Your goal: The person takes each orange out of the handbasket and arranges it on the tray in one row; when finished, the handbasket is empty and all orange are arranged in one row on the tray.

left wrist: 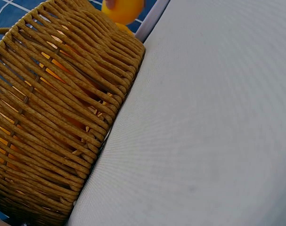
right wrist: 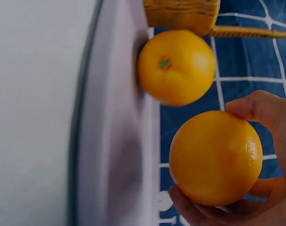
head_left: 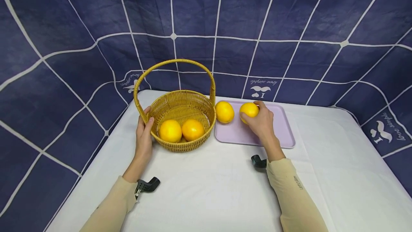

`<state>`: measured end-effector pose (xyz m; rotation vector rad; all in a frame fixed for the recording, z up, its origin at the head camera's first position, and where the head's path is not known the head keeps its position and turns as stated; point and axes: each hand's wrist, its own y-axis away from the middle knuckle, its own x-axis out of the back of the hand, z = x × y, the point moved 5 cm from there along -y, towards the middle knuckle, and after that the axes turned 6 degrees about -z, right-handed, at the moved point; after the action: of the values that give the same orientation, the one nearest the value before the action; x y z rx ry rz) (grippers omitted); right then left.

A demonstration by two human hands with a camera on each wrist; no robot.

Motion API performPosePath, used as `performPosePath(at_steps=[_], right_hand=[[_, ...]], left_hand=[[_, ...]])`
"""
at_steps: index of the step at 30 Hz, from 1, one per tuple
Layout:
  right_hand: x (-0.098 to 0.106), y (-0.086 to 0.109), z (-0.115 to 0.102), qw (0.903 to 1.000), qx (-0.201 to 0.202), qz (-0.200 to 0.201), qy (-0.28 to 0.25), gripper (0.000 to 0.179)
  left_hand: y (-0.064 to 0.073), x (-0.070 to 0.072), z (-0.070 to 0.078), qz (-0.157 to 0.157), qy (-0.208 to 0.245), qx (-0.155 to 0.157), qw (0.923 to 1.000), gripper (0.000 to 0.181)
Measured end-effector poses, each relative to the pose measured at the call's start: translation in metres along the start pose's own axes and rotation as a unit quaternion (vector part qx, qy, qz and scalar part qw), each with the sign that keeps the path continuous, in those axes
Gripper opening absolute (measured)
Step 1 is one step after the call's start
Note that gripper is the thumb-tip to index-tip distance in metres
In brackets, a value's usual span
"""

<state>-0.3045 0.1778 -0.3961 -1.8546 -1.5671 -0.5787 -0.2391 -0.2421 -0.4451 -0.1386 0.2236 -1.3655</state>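
Observation:
A woven wicker basket (head_left: 180, 148) with a tall arched handle stands on the table, with two oranges (head_left: 170, 131) inside at its near side. My left hand (head_left: 143, 137) grips the basket's left wall, thumb at the rim; the left wrist view shows mostly the wicker side. Between thumb and fingers my right hand (head_left: 262, 121) holds an orange (right wrist: 216, 157), which in the right wrist view appears raised off the lilac tray (head_left: 235, 138). Another orange (head_left: 224, 112), its green stem spot showing in that view, sits at the tray's left end, close beside the basket.
A white cloth (head_left: 206, 189) covers the table. Behind it and along the sides hangs a dark blue curtain (head_left: 241, 13) with white grid lines. Black wrist-camera mounts (head_left: 148, 184) stick out inward from both wrists.

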Motion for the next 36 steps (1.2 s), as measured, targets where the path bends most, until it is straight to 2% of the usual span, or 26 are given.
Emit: performPosePath(at_steps=[8,12,19,25,30,36], right_hand=[[0.007,0.011,-0.041,0.9976,0.061,0.013,-0.030,0.068],[0.005,0.020,-0.064,0.9947,0.095,0.006,-0.039,0.068],[-0.010,0.036,-0.097,0.9869,0.151,-0.020,-0.055,0.067],[-0.032,0.044,-0.124,0.9783,0.194,-0.037,-0.062,0.066],[-0.057,0.045,-0.141,0.9777,0.189,-0.060,-0.069,0.069],[-0.073,0.046,-0.139,0.9808,0.175,-0.060,-0.063,0.072]], left_hand=[[-0.002,0.003,0.000,0.006,-0.007,0.001,1.0000,0.049],[-0.002,0.004,0.000,0.007,-0.004,-0.002,1.0000,0.049],[-0.002,0.004,0.001,0.006,-0.006,-0.007,0.9999,0.049],[-0.001,0.004,0.000,0.007,-0.006,-0.004,0.9999,0.049],[0.000,0.004,0.001,0.010,0.001,-0.005,0.9999,0.049],[0.000,0.001,0.001,0.002,0.000,-0.005,1.0000,0.050]])
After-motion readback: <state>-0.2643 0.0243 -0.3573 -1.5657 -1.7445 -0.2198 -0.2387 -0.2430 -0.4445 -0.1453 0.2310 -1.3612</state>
